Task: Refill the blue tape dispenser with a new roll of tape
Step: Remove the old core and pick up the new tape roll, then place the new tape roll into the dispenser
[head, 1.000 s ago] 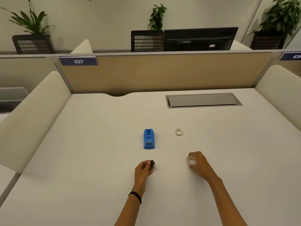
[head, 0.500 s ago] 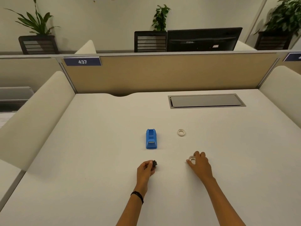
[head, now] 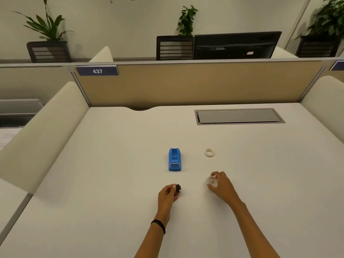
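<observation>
The blue tape dispenser [head: 174,160] stands in the middle of the white desk [head: 111,164], its roll slot empty. To its right lies a small pale tape ring [head: 209,152], flat on the desk. Nearer to me, my left hand [head: 168,195] pinches a small black spool core [head: 178,187] just above the desk. My right hand [head: 221,185] is curled around a clear roll of tape [head: 212,181] at the desk surface, right of the dispenser's front.
A grey cable hatch [head: 239,116] is set into the desk at the back right. A tan partition [head: 195,84] closes the far edge, with padded cream side panels [head: 46,127] left and right. A monitor [head: 236,45] stands beyond it.
My right hand has closed further over the clear tape roll and tilted it up a little. My left hand still holds the black core in about the same spot.
</observation>
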